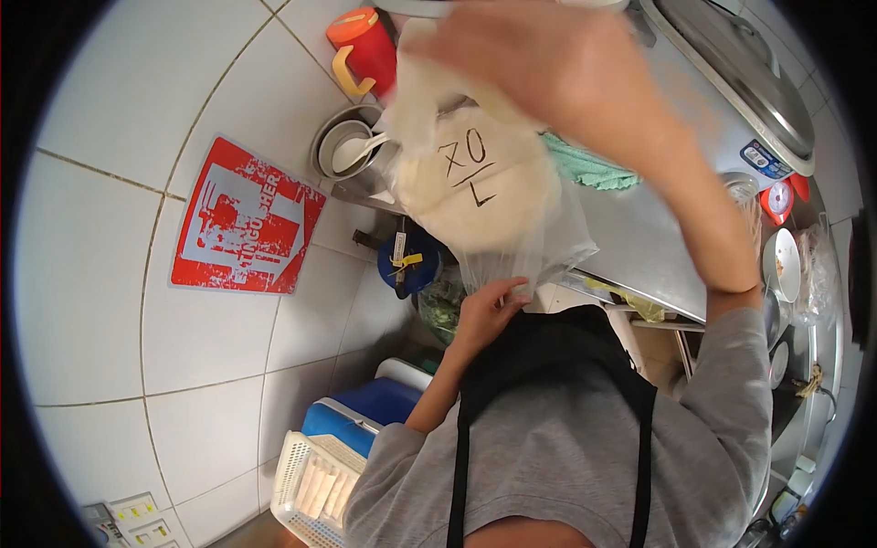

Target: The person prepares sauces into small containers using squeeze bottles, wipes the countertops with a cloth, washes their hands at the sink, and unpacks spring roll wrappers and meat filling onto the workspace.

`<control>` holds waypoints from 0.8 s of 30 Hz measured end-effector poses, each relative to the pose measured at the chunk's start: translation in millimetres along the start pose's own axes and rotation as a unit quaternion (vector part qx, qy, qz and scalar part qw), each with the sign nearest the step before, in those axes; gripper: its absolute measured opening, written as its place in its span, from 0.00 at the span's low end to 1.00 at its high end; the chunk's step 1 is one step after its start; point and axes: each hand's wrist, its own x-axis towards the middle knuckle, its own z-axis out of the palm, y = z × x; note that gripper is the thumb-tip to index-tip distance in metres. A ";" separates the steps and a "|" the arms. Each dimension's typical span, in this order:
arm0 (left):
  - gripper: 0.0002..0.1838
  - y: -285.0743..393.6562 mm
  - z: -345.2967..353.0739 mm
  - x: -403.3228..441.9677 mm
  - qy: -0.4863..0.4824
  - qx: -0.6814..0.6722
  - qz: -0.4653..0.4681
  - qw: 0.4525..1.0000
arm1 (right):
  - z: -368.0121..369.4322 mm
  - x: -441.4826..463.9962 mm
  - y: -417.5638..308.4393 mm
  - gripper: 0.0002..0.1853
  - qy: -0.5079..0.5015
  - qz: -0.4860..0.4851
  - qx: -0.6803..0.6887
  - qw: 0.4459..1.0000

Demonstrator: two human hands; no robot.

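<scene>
A clear plastic bag (pixel 480 215) holds a pale, round, flat stack, perhaps wrappers or flatbreads; I cannot make out which. Black handwritten marks stand on its face. My left hand (pixel 491 318) pinches the loose plastic at the bag's near edge, close to my black apron (pixel 562 352). Above the far end of the bag, my right hand (pixel 548 55) is smeared by motion. Its fingers are not clear, and whether they touch the bag is hidden. Under the bag's right side lies a green cloth (pixel 594 166) on the metal counter (pixel 630 233).
Left of the bag stand a red jug (pixel 365 55) and metal bowls with a white spoon (pixel 365 151). A large lidded pot (pixel 731 82) is at the far right, near a red scale (pixel 778 201). Below left are a blue fire extinguisher-like object (pixel 406 260) and a white basket (pixel 292 489).
</scene>
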 end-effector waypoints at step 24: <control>0.15 61.3 -60.1 64.1 0.174 -0.307 0.000 0.936 | 144.2 -227.5 -80.9 0.08 -0.212 0.314 0.185 0.907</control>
